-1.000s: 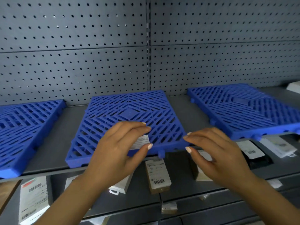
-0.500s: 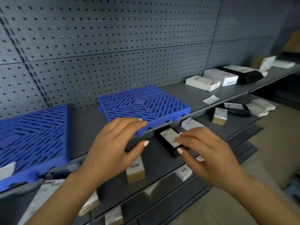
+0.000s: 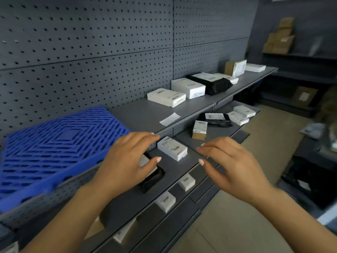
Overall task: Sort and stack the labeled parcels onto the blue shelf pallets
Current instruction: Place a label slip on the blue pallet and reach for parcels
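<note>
now both hands empty, fingers loosely spread: left hand (image 3: 127, 161) over black parcel (image 3: 152, 179), right hand (image 3: 231, 165) beside white parcel (image 3: 172, 150) on lower shelf (image 3: 182, 168). i'd grip white parcel by long sides, label up, set square on blue pallet (image 3: 60, 143).

A grey pegboard wall (image 3: 91, 52) rises beyond the left hand (image 3: 127, 159), backing tiered grey metal shelves (image 3: 145, 114) that run away past the right hand (image 3: 231, 167). Below and right of the right hand lies a beige tiled floor (image 3: 237, 225). Far beyond that hand, a dark shelving unit (image 3: 295, 57) stands against a dim end wall (image 3: 264, 19).
</note>
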The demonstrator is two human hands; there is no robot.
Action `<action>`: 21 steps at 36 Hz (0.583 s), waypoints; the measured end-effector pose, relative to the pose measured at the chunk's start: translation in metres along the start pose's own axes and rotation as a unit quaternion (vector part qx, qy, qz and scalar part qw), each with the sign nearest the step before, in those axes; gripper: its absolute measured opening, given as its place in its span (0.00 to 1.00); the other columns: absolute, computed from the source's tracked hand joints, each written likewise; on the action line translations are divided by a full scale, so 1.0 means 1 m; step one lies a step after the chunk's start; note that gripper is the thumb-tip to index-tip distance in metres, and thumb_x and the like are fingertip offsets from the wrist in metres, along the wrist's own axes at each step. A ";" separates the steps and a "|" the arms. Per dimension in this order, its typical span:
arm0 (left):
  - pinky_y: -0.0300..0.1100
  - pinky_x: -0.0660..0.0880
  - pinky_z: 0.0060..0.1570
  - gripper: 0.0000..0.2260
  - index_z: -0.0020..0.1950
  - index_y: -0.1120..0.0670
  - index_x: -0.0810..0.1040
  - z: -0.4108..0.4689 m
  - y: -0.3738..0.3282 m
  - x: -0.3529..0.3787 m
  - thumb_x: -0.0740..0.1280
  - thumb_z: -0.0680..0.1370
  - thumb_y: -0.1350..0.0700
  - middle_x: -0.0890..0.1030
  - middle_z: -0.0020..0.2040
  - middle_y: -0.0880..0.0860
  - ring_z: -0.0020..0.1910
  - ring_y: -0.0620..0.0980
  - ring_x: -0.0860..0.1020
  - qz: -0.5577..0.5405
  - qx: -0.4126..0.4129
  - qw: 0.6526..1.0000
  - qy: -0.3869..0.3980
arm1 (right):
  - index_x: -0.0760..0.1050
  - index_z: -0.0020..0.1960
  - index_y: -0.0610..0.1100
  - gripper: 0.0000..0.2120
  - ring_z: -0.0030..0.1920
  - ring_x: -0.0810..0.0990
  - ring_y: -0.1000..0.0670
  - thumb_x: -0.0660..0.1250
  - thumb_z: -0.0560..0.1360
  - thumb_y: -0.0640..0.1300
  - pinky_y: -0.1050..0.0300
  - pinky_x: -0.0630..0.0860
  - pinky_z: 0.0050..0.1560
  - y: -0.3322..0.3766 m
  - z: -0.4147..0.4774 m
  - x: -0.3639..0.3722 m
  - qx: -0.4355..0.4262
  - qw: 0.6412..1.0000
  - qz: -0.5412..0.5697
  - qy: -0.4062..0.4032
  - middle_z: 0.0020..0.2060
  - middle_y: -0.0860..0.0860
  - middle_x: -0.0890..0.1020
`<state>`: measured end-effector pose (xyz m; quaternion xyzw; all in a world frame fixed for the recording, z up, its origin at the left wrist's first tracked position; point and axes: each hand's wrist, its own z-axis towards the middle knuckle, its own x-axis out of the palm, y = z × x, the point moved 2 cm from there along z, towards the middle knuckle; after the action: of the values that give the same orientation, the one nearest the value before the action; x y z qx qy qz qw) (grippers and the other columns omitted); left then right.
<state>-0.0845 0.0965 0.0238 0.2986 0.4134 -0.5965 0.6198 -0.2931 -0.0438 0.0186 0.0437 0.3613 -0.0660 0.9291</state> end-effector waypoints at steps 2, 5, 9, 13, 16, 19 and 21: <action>0.41 0.64 0.60 0.25 0.67 0.50 0.74 0.016 0.002 0.013 0.57 0.75 0.39 0.76 0.63 0.47 0.62 0.44 0.69 0.001 -0.004 1.000 0.007 | 0.80 0.54 0.42 0.11 0.49 0.78 0.47 0.66 0.75 0.45 0.53 0.77 0.47 -0.019 0.004 0.005 0.004 1.000 -0.007 0.002 0.48 0.49 0.81; 0.42 0.65 0.59 0.25 0.66 0.51 0.75 0.041 0.008 0.034 0.57 0.74 0.40 0.77 0.63 0.48 0.61 0.47 0.72 0.006 -0.006 1.000 0.010 | 0.80 0.55 0.42 0.11 0.50 0.79 0.47 0.66 0.76 0.45 0.53 0.77 0.49 -0.045 0.012 0.016 0.000 1.000 -0.009 0.009 0.49 0.49 0.81; 0.42 0.65 0.60 0.23 0.65 0.51 0.75 0.072 0.018 0.057 0.58 0.75 0.41 0.78 0.61 0.47 0.60 0.44 0.70 0.031 -0.001 0.999 0.008 | 0.80 0.55 0.42 0.11 0.50 0.78 0.47 0.65 0.76 0.46 0.55 0.75 0.50 -0.082 0.026 0.038 -0.008 1.000 -0.008 0.021 0.50 0.49 0.81; 0.42 0.65 0.60 0.22 0.63 0.51 0.76 0.101 0.030 0.072 0.59 0.74 0.42 0.78 0.60 0.48 0.59 0.45 0.70 0.044 -0.003 0.999 -0.003 | 0.79 0.56 0.42 0.12 0.51 0.78 0.47 0.65 0.76 0.46 0.55 0.77 0.49 -0.116 0.040 0.062 -0.021 0.999 0.001 0.039 0.50 0.48 0.80; 0.42 0.66 0.60 0.22 0.62 0.51 0.77 0.119 0.038 0.080 0.59 0.74 0.42 0.79 0.59 0.48 0.58 0.44 0.70 0.055 -0.005 0.998 -0.008 | 0.78 0.57 0.43 0.11 0.51 0.78 0.47 0.66 0.76 0.46 0.53 0.77 0.49 -0.140 0.047 0.081 -0.034 0.998 0.018 0.058 0.52 0.48 0.80; 0.43 0.66 0.60 0.22 0.62 0.52 0.78 0.130 0.045 0.089 0.59 0.74 0.42 0.79 0.60 0.49 0.58 0.45 0.70 0.065 -0.017 0.998 0.000 | 0.78 0.57 0.43 0.11 0.51 0.78 0.47 0.66 0.76 0.46 0.51 0.77 0.49 -0.162 0.054 0.099 -0.040 0.997 0.037 0.062 0.52 0.48 0.80; 0.43 0.67 0.60 0.22 0.61 0.52 0.79 0.133 0.048 0.094 0.59 0.74 0.42 0.79 0.59 0.49 0.58 0.45 0.70 0.076 -0.029 0.997 0.007 | 0.78 0.57 0.43 0.12 0.51 0.79 0.46 0.66 0.76 0.46 0.50 0.77 0.48 -0.173 0.059 0.110 -0.046 0.995 0.057 0.063 0.51 0.47 0.80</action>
<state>-0.0214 -0.0593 -0.0004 0.3152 0.4106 -0.5332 0.6692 -0.1996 -0.2321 -0.0183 0.0253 0.4186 0.0073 0.9078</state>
